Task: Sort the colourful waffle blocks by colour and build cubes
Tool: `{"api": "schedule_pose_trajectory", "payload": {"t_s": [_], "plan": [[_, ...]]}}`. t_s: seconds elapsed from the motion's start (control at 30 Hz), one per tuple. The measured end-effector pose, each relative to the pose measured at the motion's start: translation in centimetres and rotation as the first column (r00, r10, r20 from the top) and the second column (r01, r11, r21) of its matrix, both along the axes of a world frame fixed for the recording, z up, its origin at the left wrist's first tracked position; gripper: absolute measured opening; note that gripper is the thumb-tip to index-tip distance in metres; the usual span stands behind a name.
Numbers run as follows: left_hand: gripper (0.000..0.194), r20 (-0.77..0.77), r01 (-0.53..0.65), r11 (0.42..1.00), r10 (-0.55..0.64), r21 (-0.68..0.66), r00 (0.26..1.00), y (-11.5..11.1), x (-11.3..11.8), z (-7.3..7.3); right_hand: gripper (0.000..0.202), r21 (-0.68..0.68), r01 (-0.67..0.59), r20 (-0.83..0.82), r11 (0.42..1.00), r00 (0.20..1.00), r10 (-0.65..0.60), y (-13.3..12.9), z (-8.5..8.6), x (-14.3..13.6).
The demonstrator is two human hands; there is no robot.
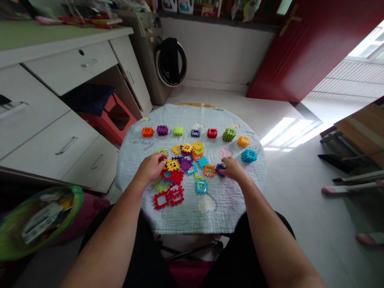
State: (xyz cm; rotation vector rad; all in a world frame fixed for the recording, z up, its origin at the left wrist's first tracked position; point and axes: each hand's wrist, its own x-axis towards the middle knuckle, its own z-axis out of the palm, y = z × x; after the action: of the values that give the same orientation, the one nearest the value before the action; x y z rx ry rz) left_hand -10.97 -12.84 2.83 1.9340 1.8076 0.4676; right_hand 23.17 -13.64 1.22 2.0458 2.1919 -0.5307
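Observation:
My left hand [153, 166] is at the left of the loose pile, its fingers curled at a lime-green notched plastic building tile [162, 151] that they partly hide. A yellow tile [173, 165] lies just by its fingertips. On the pile's right side, my right hand [233, 168] pinches a dark purple tile [220, 170] low over the cloth. Between the hands lie a purple tile [185, 165], an orange tile [209, 171] and a light blue tile [201, 186]. Red tiles [162, 199] lie nearer to me.
Along the table's far side stand several single-colour stacks, among them an orange stack [147, 132], a red stack [212, 133], a green stack [229, 135] and a blue stack [249, 155]. A pale cloth [186, 220] covers the table. A bin [75, 208] stands at left.

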Motion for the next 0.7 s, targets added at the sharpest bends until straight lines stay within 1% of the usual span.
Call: {"api": "schedule_pose_trajectory", "payload": {"t_s": [0.07,0.13,0.2,0.27,0.33,0.37,0.4,0.43,0.47,0.5,0.57,0.63,0.67,0.7], "plan": [[0.033,-0.015,-0.031,1.000,0.031,-0.001,0.999,0.5,-1.2,-0.2,0.049,-0.043,-0.024,0.030,0.999,0.999,0.026,-0.2,-0.2,-0.6],[0.034,-0.017,-0.051,0.999,0.051,-0.007,0.999,0.8,-2.0,-0.3,0.049,-0.052,-0.008,0.066,0.999,0.998,0.011,-0.4,-0.2,-1.1],[0.034,-0.022,-0.031,0.999,0.031,-0.020,0.999,0.8,-2.2,-0.4,0.047,-0.045,0.009,0.083,0.999,0.997,-0.006,-0.5,-0.1,-1.2],[0.035,-0.029,0.011,0.999,-0.012,-0.032,0.999,0.6,-1.7,-0.5,0.044,-0.017,0.030,0.068,0.999,0.997,-0.029,-0.4,0.0,-1.0],[0.035,-0.039,0.061,0.998,-0.062,-0.033,0.997,0.5,-1.0,-0.6,0.044,0.058,0.064,-0.013,0.996,0.998,-0.063,-0.1,0.2,-0.5],[0.034,-0.049,0.085,0.996,-0.086,-0.026,0.995,0.5,-0.6,-0.6,0.045,0.104,0.089,-0.096,0.991,0.992,-0.079,0.1,0.2,-0.3],[0.033,-0.066,0.106,0.994,-0.107,-0.016,0.992,0.5,-0.4,-0.7,0.046,0.143,0.123,-0.211,0.982,0.973,-0.091,0.3,0.3,-0.1],[0.033,-0.088,0.124,0.992,-0.124,-0.003,0.988,0.5,-0.1,-0.8,0.047,0.161,0.164,-0.349,0.973,0.932,-0.099,0.5,0.3,0.0],[0.033,-0.115,0.140,0.990,-0.138,0.006,0.984,0.5,0.0,-0.9,0.048,0.147,0.204,-0.496,0.968,0.862,-0.106,0.6,0.4,0.0],[0.033,-0.141,0.153,0.988,-0.151,0.007,0.978,0.6,0.1,-1.0,0.049,0.103,0.231,-0.637,0.967,0.762,-0.114,0.7,0.5,-0.2],[0.036,-0.170,0.181,0.983,-0.181,-0.015,0.969,0.6,0.3,-1.3,0.051,-0.031,0.231,-0.849,0.972,0.507,-0.148,0.6,1.0,-0.7],[0.040,-0.167,0.215,0.975,-0.221,-0.048,0.961,0.5,0.5,-1.5,0.054,-0.152,0.168,-0.949,0.974,0.249,-0.191,0.3,1.7,-1.5],[0.043,-0.161,0.231,0.971,-0.238,-0.059,0.958,0.4,0.7,-1.6,0.054,-0.197,0.127,-0.967,0.972,0.139,-0.214,0.1,2.0,-1.8],[0.046,-0.157,0.242,0.968,-0.250,-0.065,0.955,0.3,0.8,-1.7,0.054,-0.234,0.087,-0.970,0.968,0.049,-0.239,-0.2,2.4,-2.2]]}}
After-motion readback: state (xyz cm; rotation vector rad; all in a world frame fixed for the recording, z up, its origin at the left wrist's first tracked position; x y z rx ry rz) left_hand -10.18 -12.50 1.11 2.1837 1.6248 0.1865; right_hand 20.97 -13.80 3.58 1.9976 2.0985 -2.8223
